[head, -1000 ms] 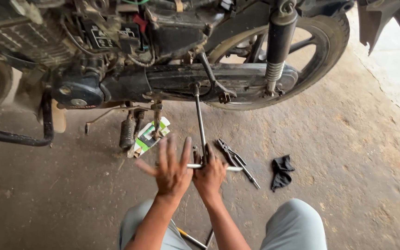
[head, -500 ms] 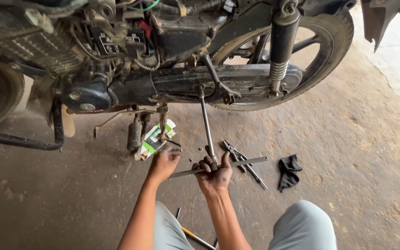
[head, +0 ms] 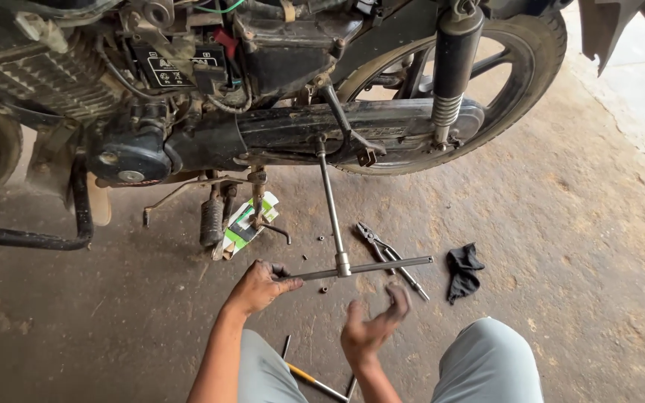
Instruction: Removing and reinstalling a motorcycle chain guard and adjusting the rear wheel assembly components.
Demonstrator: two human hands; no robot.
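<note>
Head view: we look down at our two hands in front of a motorcycle (head: 278, 112) standing on a concrete floor (head: 576, 224).
Left hand (head: 259, 286): our grip is closed around the left end of the T-wrench (head: 335, 224) crossbar.
Right hand (head: 373, 328): our grip is wide, fingers spread and blurred, holding nothing, just below the crossbar and not touching it.
T-wrench: its long shaft runs up from the crossbar to the motorcycle's lower side, meeting it by the chain cover (head: 352, 127); the crossbar lies nearly level above the floor.
Pliers (head: 382, 250): on the floor just right of the shaft, under the crossbar's right end.
Rag (head: 463, 270): dark, crumpled, on the floor right of the pliers.
Box (head: 246, 225): green and white, on the floor under the motorcycle, beside the footpeg (head: 211, 222).
Small parts (head: 321, 239): a few lie on the floor near the shaft.
Tools (head: 315, 382): thin rods, one with a yellow band, on the floor between our knees.
</note>
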